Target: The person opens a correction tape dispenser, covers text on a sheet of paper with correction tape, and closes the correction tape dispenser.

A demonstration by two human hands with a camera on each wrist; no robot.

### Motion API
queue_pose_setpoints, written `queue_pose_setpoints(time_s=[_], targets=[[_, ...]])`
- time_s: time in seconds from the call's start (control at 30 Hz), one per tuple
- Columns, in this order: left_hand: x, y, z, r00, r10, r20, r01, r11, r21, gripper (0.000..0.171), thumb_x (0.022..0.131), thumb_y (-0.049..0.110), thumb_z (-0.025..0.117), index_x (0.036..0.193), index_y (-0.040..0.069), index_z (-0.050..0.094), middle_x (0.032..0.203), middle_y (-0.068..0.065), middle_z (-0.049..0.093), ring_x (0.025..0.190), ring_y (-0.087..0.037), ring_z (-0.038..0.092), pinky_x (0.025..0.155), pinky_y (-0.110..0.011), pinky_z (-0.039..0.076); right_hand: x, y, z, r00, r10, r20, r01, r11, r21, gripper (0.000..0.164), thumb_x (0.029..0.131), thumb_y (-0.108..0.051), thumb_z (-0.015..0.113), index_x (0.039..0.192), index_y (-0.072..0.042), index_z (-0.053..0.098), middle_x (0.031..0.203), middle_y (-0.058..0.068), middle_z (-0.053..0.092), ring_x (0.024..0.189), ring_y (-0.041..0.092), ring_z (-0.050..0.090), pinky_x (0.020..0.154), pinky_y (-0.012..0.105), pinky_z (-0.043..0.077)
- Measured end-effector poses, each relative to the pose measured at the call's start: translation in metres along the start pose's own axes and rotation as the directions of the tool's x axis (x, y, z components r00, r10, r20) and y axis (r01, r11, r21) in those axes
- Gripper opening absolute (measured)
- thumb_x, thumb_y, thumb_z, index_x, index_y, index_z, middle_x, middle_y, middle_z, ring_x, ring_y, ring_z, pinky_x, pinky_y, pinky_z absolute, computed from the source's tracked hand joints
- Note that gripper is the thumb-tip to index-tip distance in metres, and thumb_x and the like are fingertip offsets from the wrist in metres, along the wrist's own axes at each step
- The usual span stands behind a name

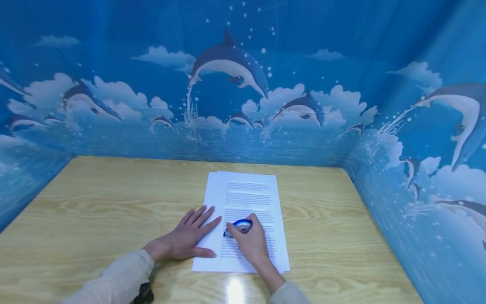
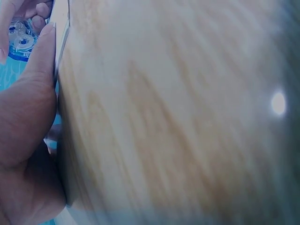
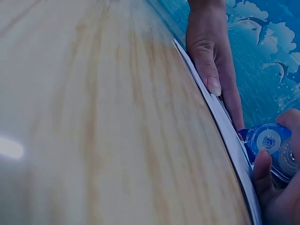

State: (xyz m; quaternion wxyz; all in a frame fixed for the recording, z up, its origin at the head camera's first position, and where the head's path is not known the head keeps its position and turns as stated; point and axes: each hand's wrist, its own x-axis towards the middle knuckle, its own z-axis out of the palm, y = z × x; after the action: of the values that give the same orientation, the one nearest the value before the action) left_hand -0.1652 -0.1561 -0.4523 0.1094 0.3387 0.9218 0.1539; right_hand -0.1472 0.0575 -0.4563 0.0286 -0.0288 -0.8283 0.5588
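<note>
A blue, see-through correction tape (image 1: pixel 242 226) is pinched between the thumb and fingers of my right hand (image 1: pixel 253 242). Its tip points left, close to the printed lines on the top sheet of paper (image 1: pixel 250 198). In the right wrist view the correction tape (image 3: pixel 268 142) shows its round reels, with the thumb pressed on its side. My left hand (image 1: pixel 190 236) lies flat with fingers spread, its fingertips and thumb resting on the paper's left margin. From the left wrist view, the thumb (image 2: pixel 42 56) reaches along the paper's edge.
The sheets form a slightly uneven stack on a wood-grain table (image 1: pixel 114 198). A blue curtain (image 1: pixel 159 84) printed with dolphins hangs behind and beside the table. Something dark (image 1: pixel 144 293) sits below the left sleeve at the near edge.
</note>
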Motion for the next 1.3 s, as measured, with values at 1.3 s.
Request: queue_pose_setpoints(time_s=[1.3], targets=[[-0.0003, 0.0006, -0.0002, 1.0, 0.019, -0.017, -0.019, 1.0, -0.012, 0.086, 0.088, 0.066, 0.048, 0.153, 0.014, 0.024, 0.158, -0.017, 0.007, 0.143, -0.037, 0.0, 0.111, -0.058, 0.0, 0.0011, -0.0056, 0.0009, 0.992, -0.117, 0.049, 0.124, 0.974, -0.191, 0.042, 0.079, -0.032, 0.078, 0.093, -0.006, 0.048, 0.078, 0.005, 0.061, 0.064, 0.013, 0.061, 0.056, 0.023, 0.052]])
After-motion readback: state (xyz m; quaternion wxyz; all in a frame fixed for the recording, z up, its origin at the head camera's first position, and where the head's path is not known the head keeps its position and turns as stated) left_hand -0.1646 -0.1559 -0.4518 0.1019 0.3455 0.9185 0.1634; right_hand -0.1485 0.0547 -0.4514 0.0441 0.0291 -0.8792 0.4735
